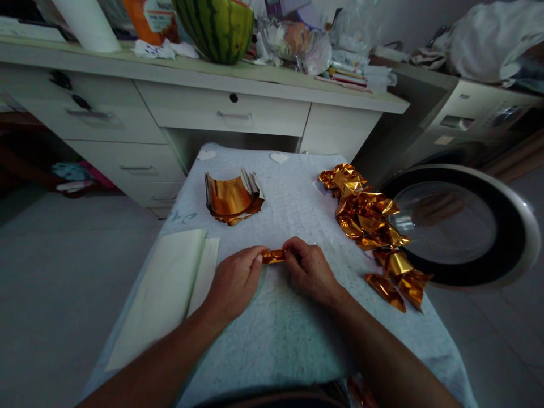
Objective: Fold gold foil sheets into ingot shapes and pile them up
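At the middle of a tabletop (293, 340) draped with a pale blue cloth (293, 198), a person's two bare hands meet around a small, narrow piece of shiny gold-orange foil (274, 256). The left hand (236, 280) has its thumb and index finger pinching the foil's left end, while the right hand (312, 269) pinches the right end, its other fingers curled in; whether the foil touches the cloth cannot be told. Just beyond the hands, to the left, sits a curved stack of gold foil sheets (230, 195) with upturned sides. To the left of the left hand lie white sheets of paper (165, 289), one layer partly over another. Along the right edge runs a heap of crumpled, folded gold foil pieces (368, 215), well apart from the right hand. Behind the tabletop stands a white drawer cabinet (187, 107), bearing a cut watermelon (219, 28), an orange package (155, 20) and clear plastic bags (293, 42). At the right is a washing machine (480, 122), its round door (521, 226) swung open near the foil heap.
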Demonstrator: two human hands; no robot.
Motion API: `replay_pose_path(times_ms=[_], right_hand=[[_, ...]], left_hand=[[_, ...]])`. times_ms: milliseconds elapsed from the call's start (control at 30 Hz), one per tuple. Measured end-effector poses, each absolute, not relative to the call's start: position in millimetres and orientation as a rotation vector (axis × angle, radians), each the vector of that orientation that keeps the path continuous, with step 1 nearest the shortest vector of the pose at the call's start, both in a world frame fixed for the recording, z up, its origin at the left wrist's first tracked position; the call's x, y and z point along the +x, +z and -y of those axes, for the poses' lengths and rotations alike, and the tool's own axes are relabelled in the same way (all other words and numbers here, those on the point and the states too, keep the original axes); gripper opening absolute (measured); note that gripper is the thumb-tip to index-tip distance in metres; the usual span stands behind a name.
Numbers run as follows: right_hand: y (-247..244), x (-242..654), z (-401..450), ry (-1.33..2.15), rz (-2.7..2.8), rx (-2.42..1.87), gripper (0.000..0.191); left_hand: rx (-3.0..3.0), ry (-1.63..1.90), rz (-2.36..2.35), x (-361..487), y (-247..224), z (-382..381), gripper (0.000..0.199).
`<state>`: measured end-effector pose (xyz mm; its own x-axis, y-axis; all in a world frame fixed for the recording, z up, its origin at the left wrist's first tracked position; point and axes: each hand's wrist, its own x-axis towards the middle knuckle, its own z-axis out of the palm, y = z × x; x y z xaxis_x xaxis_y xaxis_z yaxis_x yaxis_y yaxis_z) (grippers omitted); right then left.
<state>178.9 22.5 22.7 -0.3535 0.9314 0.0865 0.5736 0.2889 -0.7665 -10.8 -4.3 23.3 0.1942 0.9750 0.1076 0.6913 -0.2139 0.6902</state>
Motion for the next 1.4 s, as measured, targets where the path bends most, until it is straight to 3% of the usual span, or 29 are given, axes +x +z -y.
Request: replay_pose_path(times_ms=[600, 800, 1400], right_hand=[[22.1, 174.7, -20.8, 0.824, 1.981, -1.307, 0.014], [17.9, 173.9, -21.2, 0.787, 1.967, -1.368, 0.005], [19.7, 170.2, -16.2, 0.738, 2.023, -1.41, 0.01]], left_hand=[[2.044, 0.873, -1.609, -12.1, 15.2, 1.8, 0.033], [2.119, 0.844, -1.633, -11.1, 17.1, 1.9, 0.035], [2.261, 0.775, -1.685, -11.2, 10.6, 3.4, 0.036]])
